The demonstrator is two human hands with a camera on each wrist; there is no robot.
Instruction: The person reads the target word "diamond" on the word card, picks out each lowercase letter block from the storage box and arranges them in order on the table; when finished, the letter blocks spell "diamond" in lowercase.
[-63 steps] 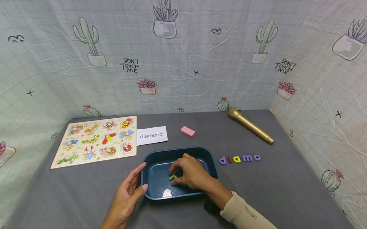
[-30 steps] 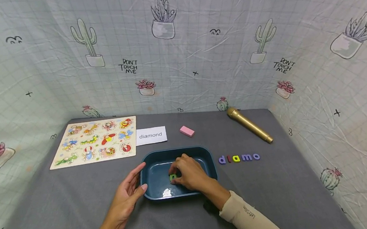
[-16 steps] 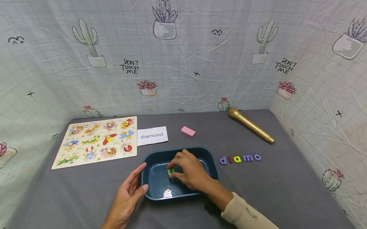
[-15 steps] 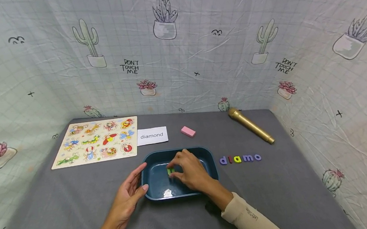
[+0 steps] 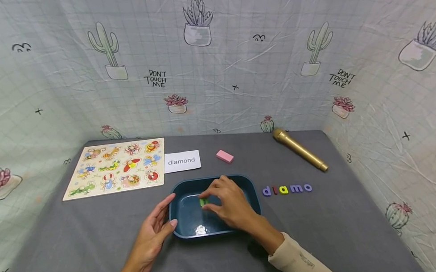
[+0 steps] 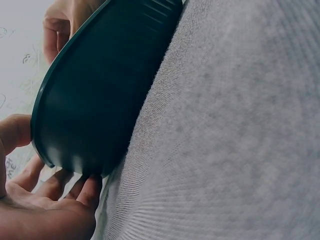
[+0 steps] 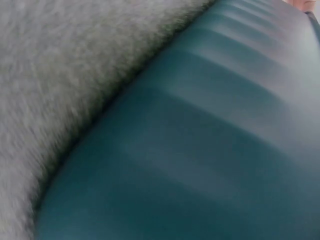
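My right hand [image 5: 227, 202] is over the dark blue tray [image 5: 189, 236]. Its thumb and index finger pinch a small green letter [image 5: 203, 202], seen nearly edge-on and partly covered by the fingers. At the tray's left end, my left hand [image 5: 152, 233] touches the rim with extended index finger and thumb. The left wrist view shows the other left fingers [image 6: 90, 192] against the outside of the tray's end wall. To the right of the tray, loose letters read "diamo" [image 5: 284, 190]. The right wrist view is blurred and shows mainly the tray's outer side [image 7: 200, 150].
Behind the tray stand a white card [image 5: 182, 161] printed "diamond" and a pink block [image 5: 225, 156]. A board [image 5: 113, 169] with insect pictures lies at the left back, a gold microphone [image 5: 300, 150] at the right back. Grey cloth [image 5: 334, 230] covers the table.
My right hand turns the green letter from face-up to nearly edge-on and shifts it slightly toward the back of the tray. My left hand stays at the tray's end.
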